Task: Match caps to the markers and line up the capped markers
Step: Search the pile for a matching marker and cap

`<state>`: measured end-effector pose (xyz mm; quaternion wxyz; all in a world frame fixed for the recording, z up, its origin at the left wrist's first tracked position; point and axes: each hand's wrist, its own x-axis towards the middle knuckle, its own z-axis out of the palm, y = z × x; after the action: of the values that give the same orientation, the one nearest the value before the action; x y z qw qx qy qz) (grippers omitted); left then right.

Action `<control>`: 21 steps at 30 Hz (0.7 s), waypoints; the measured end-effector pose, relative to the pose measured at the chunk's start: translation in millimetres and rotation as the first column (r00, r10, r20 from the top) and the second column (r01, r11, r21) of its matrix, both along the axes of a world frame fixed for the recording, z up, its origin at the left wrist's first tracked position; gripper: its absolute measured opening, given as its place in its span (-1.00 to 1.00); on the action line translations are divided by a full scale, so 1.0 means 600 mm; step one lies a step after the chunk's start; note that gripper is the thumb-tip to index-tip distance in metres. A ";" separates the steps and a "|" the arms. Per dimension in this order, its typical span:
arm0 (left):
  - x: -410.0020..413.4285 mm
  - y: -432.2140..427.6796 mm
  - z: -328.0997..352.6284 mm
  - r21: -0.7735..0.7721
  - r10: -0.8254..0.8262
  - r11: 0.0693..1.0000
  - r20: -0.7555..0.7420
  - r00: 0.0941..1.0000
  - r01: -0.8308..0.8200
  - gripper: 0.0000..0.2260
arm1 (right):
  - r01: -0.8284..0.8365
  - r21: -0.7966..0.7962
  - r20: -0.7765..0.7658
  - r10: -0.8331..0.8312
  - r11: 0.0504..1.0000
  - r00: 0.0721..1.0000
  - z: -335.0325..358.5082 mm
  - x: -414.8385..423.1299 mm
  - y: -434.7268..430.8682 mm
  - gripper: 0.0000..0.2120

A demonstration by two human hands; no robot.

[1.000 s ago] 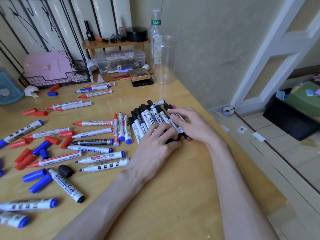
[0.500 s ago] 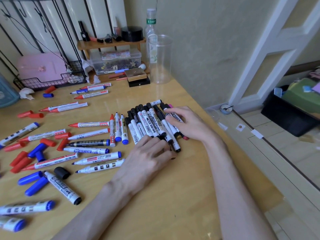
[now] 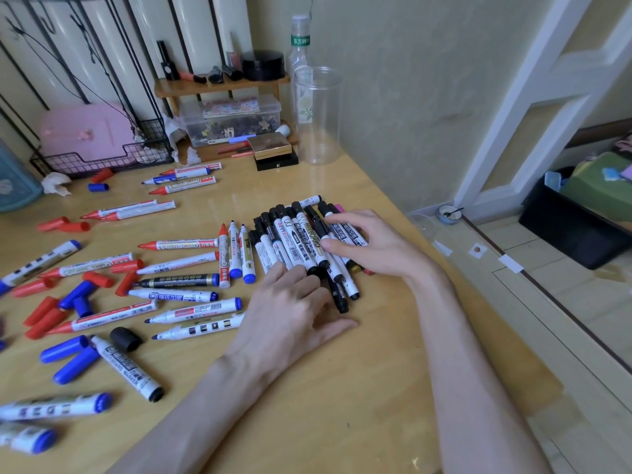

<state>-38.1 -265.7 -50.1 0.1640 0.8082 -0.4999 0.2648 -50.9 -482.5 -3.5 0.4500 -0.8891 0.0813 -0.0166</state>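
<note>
Now, both hands are on the row of black-capped markers (image 3: 294,241), lying side by side just past the tabletop's (image 3: 342,388) centre, toward 1 o'clock. Left hand (image 3: 290,302) lies flat, fingers straight against the row's near ends at 6 o'clock. Right hand (image 3: 369,241) rests spread on the 3 o'clock flank, gripping nothing. These look like light, stiff, smooth plastic barrels, so I'd say they roll and skid easily. Nudge ends and sides to square them, and pinch mid-barrel to lift one. Uncapped markers (image 3: 195,311) and loose caps (image 3: 65,348) wait at 9 o'clock.
</note>
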 end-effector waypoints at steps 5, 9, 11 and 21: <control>-0.011 -0.013 -0.003 0.003 0.088 0.996 0.058 0.994 -0.088 -0.59 | -0.021 0.016 -0.007 0.021 1.000 1.000 0.003 -0.003 0.000 -0.52; -0.013 -0.015 -0.003 0.011 0.096 0.995 0.049 0.994 -0.096 -0.65 | -0.140 0.021 -0.075 0.141 0.990 0.987 0.009 -0.010 -0.015 -0.28; -0.013 -0.014 -0.003 0.004 0.096 0.995 0.043 0.994 -0.097 -0.67 | -0.215 -0.036 -0.107 0.210 0.976 0.972 0.006 -0.011 -0.020 -0.07; -0.022 -0.014 0.002 -0.008 0.091 0.996 0.061 0.994 -0.091 -0.71 | -0.188 -0.082 -0.042 0.185 0.979 0.982 -0.006 -0.001 -0.023 -0.09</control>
<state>-51.1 -274.2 -49.1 0.1385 0.8213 -0.4666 0.2978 -51.8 -496.2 -7.0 0.4097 -0.9114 0.0044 0.0377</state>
